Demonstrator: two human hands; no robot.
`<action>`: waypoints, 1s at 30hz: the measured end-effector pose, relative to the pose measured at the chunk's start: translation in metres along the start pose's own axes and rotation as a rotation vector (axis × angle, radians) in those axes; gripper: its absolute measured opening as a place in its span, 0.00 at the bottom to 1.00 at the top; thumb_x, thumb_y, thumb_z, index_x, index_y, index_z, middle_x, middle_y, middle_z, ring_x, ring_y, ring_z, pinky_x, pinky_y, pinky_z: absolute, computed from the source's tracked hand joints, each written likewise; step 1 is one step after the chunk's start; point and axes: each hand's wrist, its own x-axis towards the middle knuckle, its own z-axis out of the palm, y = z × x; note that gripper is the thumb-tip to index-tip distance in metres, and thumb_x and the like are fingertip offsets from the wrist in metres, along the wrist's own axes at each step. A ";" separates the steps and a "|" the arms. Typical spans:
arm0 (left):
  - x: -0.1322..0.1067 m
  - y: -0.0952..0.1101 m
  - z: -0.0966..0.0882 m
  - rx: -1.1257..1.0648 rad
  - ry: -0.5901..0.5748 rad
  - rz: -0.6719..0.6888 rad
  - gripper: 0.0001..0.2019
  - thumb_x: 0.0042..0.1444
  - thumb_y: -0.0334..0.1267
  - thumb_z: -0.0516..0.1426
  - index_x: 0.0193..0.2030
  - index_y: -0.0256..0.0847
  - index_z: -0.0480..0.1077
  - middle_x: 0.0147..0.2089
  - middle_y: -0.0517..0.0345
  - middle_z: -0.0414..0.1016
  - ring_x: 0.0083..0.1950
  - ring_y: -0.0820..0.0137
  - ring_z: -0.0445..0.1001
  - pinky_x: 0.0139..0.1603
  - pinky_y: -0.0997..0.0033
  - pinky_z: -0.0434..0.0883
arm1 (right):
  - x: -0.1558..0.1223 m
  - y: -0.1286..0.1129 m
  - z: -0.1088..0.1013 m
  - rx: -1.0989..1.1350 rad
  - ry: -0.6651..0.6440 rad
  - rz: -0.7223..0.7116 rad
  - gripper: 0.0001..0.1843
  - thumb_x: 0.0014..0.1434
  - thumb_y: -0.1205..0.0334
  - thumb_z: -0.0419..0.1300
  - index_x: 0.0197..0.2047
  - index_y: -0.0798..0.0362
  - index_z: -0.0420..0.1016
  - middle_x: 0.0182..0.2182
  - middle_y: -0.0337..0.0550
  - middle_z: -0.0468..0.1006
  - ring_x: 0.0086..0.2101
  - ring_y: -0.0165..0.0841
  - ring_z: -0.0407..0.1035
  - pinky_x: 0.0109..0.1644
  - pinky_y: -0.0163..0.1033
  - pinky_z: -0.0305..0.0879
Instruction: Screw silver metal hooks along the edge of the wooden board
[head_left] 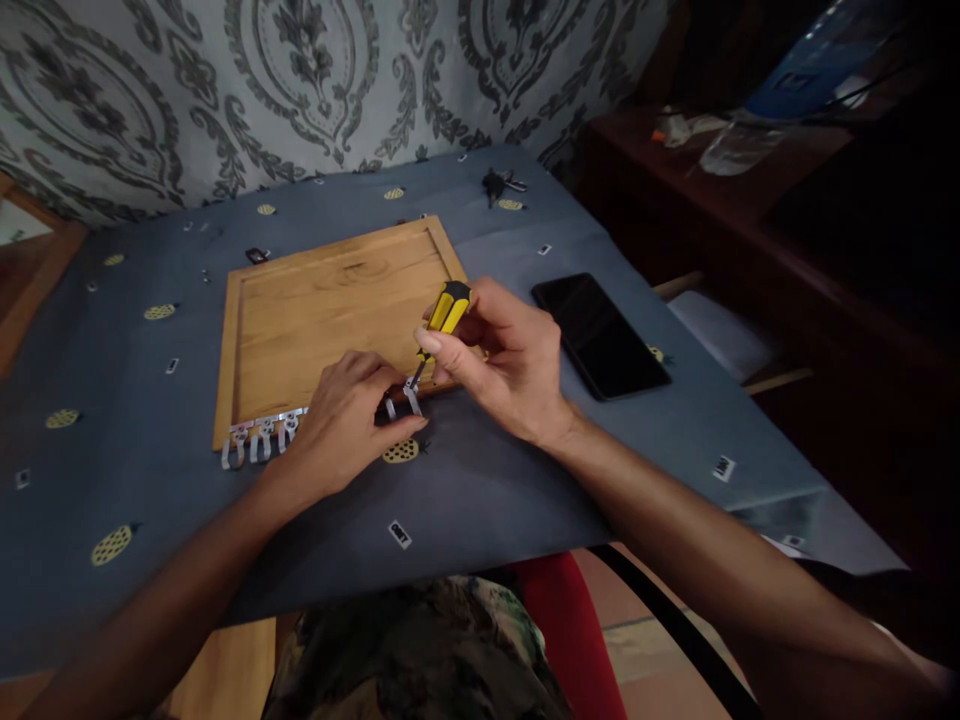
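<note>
A wooden board (337, 310) with a raised frame lies on the table. Along its near edge runs a metal hook rail (262, 425) with several hooks. My right hand (517, 360) grips a small yellow and black screwdriver (448, 310), tilted, its tip down at the rail's right end beside a hook (412, 398). My left hand (345, 415) is closed over the middle of the rail, fingers on top and thumb stretched below the right hooks. It covers part of the rail. Whether a screw sits under the tip is too small to tell.
Right of the board lies a black phone (600, 335) on the blue patterned tablecloth (487, 530). Keys (499, 185) rest near the back, and a small dark item (257, 256) sits behind the board. A plastic bottle (795, 90) stands on dark furniture (795, 180) at right.
</note>
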 end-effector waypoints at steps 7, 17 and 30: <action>0.001 -0.001 0.000 0.000 0.001 0.002 0.11 0.57 0.40 0.69 0.44 0.41 0.76 0.47 0.52 0.77 0.52 0.55 0.73 0.54 0.53 0.70 | 0.002 0.000 -0.003 -0.018 -0.033 0.002 0.16 0.64 0.54 0.66 0.30 0.50 0.66 0.25 0.32 0.65 0.26 0.25 0.63 0.29 0.35 0.62; -0.002 0.001 0.002 0.013 0.005 -0.002 0.13 0.59 0.40 0.67 0.48 0.39 0.75 0.51 0.50 0.76 0.55 0.54 0.72 0.55 0.53 0.70 | 0.010 -0.009 -0.012 -0.130 -0.199 0.005 0.14 0.67 0.52 0.64 0.35 0.52 0.74 0.29 0.37 0.74 0.27 0.28 0.68 0.32 0.37 0.67; 0.001 0.003 -0.001 0.069 -0.077 0.013 0.15 0.61 0.46 0.66 0.48 0.38 0.75 0.49 0.49 0.76 0.55 0.53 0.72 0.55 0.51 0.69 | 0.017 -0.020 -0.015 -0.071 -0.278 0.119 0.11 0.60 0.53 0.72 0.36 0.51 0.78 0.30 0.36 0.79 0.25 0.27 0.74 0.29 0.34 0.71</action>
